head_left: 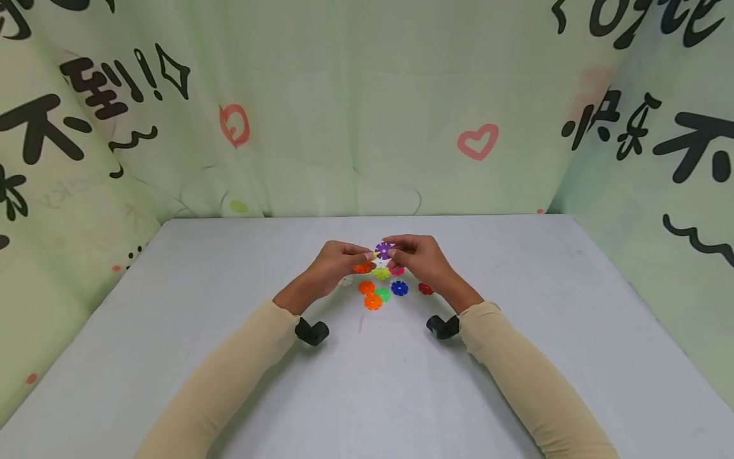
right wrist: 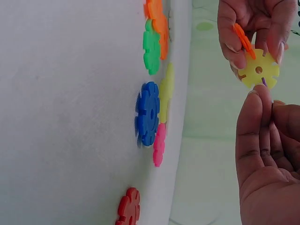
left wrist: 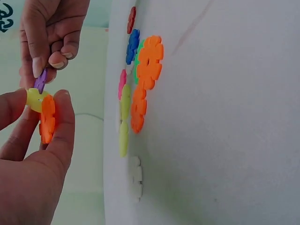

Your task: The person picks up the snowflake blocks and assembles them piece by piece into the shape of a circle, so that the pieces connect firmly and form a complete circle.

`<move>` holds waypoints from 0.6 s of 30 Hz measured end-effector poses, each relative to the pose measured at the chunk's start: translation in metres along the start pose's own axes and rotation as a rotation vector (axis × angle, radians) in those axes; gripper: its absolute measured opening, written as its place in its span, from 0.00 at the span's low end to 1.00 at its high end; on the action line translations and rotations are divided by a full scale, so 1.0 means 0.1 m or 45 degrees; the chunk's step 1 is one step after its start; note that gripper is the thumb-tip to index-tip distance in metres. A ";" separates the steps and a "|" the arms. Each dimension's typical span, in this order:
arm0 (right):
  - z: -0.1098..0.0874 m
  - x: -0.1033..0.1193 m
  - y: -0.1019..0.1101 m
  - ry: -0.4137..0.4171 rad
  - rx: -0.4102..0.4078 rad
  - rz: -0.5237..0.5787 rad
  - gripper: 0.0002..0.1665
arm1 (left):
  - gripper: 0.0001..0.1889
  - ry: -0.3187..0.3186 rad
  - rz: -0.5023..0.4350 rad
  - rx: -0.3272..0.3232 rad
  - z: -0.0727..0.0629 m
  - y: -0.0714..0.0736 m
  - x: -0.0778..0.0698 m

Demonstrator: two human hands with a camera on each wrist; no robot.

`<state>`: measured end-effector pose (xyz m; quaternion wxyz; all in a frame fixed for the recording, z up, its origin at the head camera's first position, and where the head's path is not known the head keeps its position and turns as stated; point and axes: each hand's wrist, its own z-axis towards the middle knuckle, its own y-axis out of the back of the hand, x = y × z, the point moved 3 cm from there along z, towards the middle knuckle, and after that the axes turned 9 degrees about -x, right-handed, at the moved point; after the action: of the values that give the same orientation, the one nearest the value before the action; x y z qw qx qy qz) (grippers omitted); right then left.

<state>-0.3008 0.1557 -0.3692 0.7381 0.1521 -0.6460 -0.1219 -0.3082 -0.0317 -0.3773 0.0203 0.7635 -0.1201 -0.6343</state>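
Observation:
Both hands are raised close together over the table. My left hand [head_left: 331, 266] pinches a yellow notched plastic disc [right wrist: 269, 70] between thumb and fingers. An orange notched disc [left wrist: 48, 119] is slotted into the yellow one at an angle, close by the left fingers. Held between the thumb and fingertips of my right hand [head_left: 429, 260] is a purple notched disc [head_left: 383, 250]. Its edge meets the rim of the yellow disc, in line with a slot in the right wrist view, where the right fingers hide most of it.
Below the hands lie loose notched discs: blue [head_left: 399, 288], red [head_left: 425, 289], green [head_left: 383, 295], pink [right wrist: 160, 145], white [left wrist: 137, 178], plus orange [head_left: 373, 302] and yellow [left wrist: 123, 138] ones. They rest on a white table [head_left: 229, 382]. A printed curtain [head_left: 355, 115] hangs behind.

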 end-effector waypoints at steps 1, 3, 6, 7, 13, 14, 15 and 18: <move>0.00 -0.01 0.00 -0.008 -0.010 0.008 0.17 | 0.14 0.015 -0.024 0.006 0.00 0.00 0.01; 0.00 -0.02 -0.01 -0.016 -0.024 0.027 0.16 | 0.16 0.032 -0.082 0.021 0.00 0.00 0.01; 0.01 -0.05 -0.02 -0.009 -0.037 0.045 0.18 | 0.21 0.032 -0.140 0.054 0.00 -0.02 0.01; 0.01 -0.06 -0.02 -0.009 -0.041 0.058 0.19 | 0.23 0.029 -0.145 0.065 0.01 -0.04 0.01; 0.01 -0.11 -0.03 -0.053 -0.012 0.126 0.19 | 0.22 0.062 -0.078 0.065 0.01 -0.10 -0.01; 0.01 -0.12 -0.03 -0.066 -0.002 0.124 0.18 | 0.21 0.078 -0.084 0.058 0.01 -0.11 -0.01; 0.01 -0.12 -0.03 -0.077 0.007 0.113 0.17 | 0.21 0.088 -0.100 0.056 0.00 -0.11 0.00; -0.01 -0.15 0.01 -0.103 0.040 0.031 0.15 | 0.21 0.118 -0.160 0.047 0.00 -0.12 0.01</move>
<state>-0.3014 0.1620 -0.3827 0.7103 0.1507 -0.6789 -0.1090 -0.3065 -0.0201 -0.3804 -0.0280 0.7983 -0.0823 -0.5959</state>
